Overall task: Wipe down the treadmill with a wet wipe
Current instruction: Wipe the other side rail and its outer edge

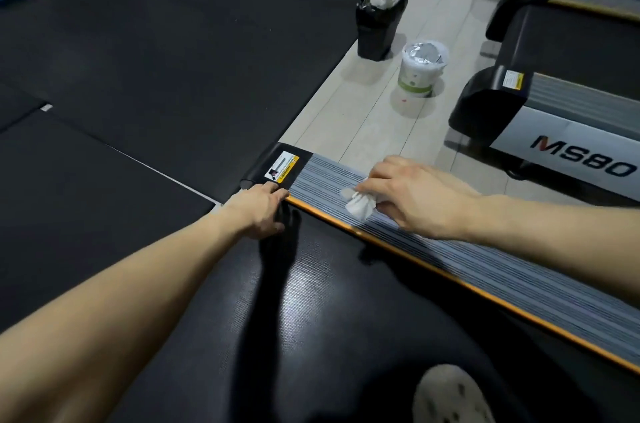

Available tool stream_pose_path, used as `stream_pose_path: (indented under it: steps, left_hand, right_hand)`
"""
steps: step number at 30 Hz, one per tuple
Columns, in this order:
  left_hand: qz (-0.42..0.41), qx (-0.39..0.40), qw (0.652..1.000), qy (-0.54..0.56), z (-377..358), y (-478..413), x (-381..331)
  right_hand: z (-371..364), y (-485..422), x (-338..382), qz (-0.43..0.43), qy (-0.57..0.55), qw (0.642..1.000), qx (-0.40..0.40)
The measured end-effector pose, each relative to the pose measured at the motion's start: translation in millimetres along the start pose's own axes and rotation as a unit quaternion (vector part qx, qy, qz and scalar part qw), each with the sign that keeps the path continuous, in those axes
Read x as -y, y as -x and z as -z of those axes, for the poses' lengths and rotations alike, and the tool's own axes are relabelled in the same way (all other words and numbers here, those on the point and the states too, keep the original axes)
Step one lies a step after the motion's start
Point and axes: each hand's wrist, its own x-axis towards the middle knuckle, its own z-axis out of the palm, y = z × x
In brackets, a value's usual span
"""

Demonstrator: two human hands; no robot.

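The treadmill's black belt (329,301) fills the lower middle. Along its right side runs a grey ribbed side rail (485,270) with an orange edge, ending in a black end cap with a warning sticker (282,168). My right hand (412,197) presses a crumpled white wet wipe (360,206) onto the rail near the cap. My left hand (261,211) rests flat at the belt's rear end, fingers beside the cap, holding nothing.
A white tub of wipes (420,70) with a foil top and a black waste bin (379,20) holding used wipes stand on the pale floor (346,124). Another treadmill marked MS80 (554,131) is at right. Dark mats (138,58) lie at left. A pale shoe (450,398) shows below.
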Motion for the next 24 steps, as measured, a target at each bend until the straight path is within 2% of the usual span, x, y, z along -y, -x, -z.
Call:
stream_pose_path:
  steps: [3, 6, 9, 11, 13, 15, 16, 19, 20, 22, 24]
  left_hand:
    - [0.014, 0.01, 1.0, 0.012, 0, -20, 3]
    - [0.035, 0.028, 0.999, -0.006, -6, -38, 2]
    - [0.064, 0.014, 0.998, 0.001, -9, -55, 6]
    - [0.098, -0.008, 0.995, 0.011, -11, -63, 11]
    - [0.127, -0.013, 0.991, 0.039, -14, -64, 16]
    - [0.143, -0.007, 0.988, 0.051, -19, -61, 15]
    - [0.15, 0.0, 0.987, 0.059, -21, -58, 14]
    - [0.155, -0.002, 0.984, 0.088, -24, -58, 11]
    - [0.159, -0.007, 0.983, 0.095, -23, -58, 10]
    - [0.161, -0.005, 0.982, 0.102, -21, -58, 9]
    - [0.16, -0.006, 0.981, 0.112, -20, -57, 8]
  right_hand:
    - [-4, -17, -25, 0.056, 0.017, 0.998, 0.017]
    - [-29, -47, -49, 0.051, 0.022, 0.998, -0.015]
    - [-86, -84, -56, -0.026, -0.024, 0.995, -0.092]
    - [-125, -103, -48, -0.106, -0.09, 0.98, -0.142]
    - [-158, -110, -35, -0.166, -0.141, 0.963, -0.156]
    - [-183, -108, -21, -0.184, -0.147, 0.962, -0.139]
    - [-193, -106, -10, -0.156, -0.149, 0.97, -0.113]
    - [-210, -101, 19, 0.004, -0.164, 0.986, -0.027]
    - [-211, -108, 17, 0.031, -0.151, 0.988, -0.016]
    - [-212, -137, -6, -0.009, -0.101, 0.994, -0.039]
    - [-201, -169, -44, -0.145, -0.099, 0.984, -0.022]
